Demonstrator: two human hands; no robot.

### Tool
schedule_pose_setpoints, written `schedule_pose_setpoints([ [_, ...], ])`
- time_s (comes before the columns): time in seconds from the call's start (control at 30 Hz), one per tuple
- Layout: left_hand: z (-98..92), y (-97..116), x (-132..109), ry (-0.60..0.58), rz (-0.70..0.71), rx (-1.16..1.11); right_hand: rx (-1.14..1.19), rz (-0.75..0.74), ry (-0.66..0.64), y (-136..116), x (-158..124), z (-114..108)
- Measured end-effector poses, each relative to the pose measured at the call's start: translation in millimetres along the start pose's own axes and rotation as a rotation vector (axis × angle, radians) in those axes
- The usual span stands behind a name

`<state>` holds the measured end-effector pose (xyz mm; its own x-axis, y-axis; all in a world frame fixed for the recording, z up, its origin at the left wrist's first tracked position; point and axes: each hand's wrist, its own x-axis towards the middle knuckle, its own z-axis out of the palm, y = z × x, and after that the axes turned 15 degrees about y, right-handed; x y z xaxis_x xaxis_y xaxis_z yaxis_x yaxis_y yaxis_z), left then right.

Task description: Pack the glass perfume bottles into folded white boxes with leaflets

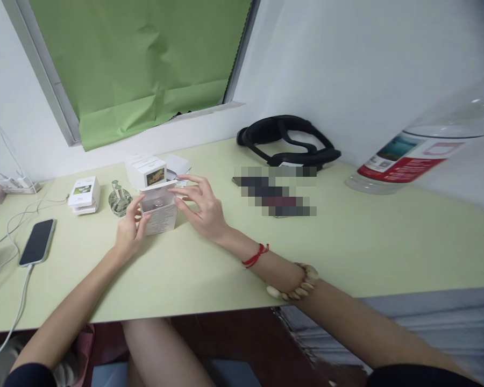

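A small white carton (161, 217) with printed sides stands upright on the desk, its top open. Inside it, a clear rounded object (158, 203) shows, perhaps a bottle's top. My left hand (131, 228) grips the carton's left side between thumb and fingers. At its right rim, the thumb and fingers of my right hand (204, 209) hold the edge by the raised flap. A glass perfume bottle (120, 200) stands just left of the carton. Behind it is another white box (143, 171) with a picture on its end, and papers (178, 164) lie beside that box.
Farther left are a white box (83, 194), a phone (37, 242) with a charging cable, and a power strip (22, 185). A black headset (288, 141) lies by the wall, near a pixelated item (272, 193). A large plastic bottle (411, 150) stands right. The desk's front edge (226, 309) is close.
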<state>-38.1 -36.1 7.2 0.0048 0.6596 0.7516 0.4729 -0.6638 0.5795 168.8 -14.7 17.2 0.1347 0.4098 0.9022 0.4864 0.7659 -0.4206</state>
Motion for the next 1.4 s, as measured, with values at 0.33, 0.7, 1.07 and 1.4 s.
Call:
schedule_pose_setpoints([
  [0.33, 0.9, 6.1, 5.0, -0.012, -0.112, -0.011, 0.088, 0.033, -0.006, -2.0, 1.4, 0.4],
  [0.7, 1.0, 1.6, 6.1, -0.013, 0.109, 0.218, 0.142, 0.089, -0.05, 0.6, 0.3, 2.5],
  [1.07, 5.6, -1.8, 4.8, 0.171, 0.266, 0.307, 0.027, -0.019, 0.05, -2.6, -0.3, 3.3],
  [1.4, 4.7, 3.1, -1.3, 0.166, 0.343, 0.403, 0.065, -0.162, 0.143, -3.8, 4.2, 2.9],
])
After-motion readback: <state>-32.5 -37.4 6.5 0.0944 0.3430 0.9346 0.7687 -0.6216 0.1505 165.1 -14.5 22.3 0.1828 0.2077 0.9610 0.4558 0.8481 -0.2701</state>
